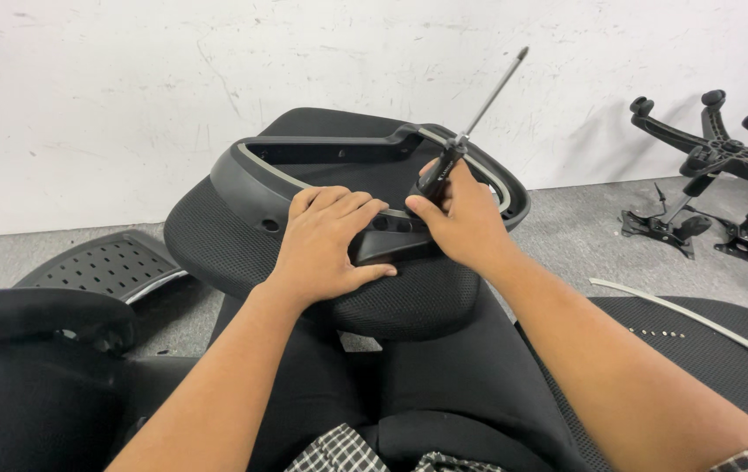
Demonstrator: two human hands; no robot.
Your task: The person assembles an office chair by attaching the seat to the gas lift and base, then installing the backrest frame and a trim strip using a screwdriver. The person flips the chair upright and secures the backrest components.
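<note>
Gripping one screwdriver (pixel 470 122), right hand (pixel 461 223); left hand (pixel 326 245) presses one headrest (pixel 216 236).

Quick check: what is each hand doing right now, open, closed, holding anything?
Left hand: open, fingers flat on the black plastic bracket on the mesh chair part.
Right hand: closed around a screwdriver, tip pointing up.

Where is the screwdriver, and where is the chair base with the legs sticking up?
screwdriver (pixel 440 171), head view, on its black handle in the right hand.
chair base (pixel 716 154), head view, on the hub where the legs meet.
right hand (pixel 466 218), head view, on its back.
</note>
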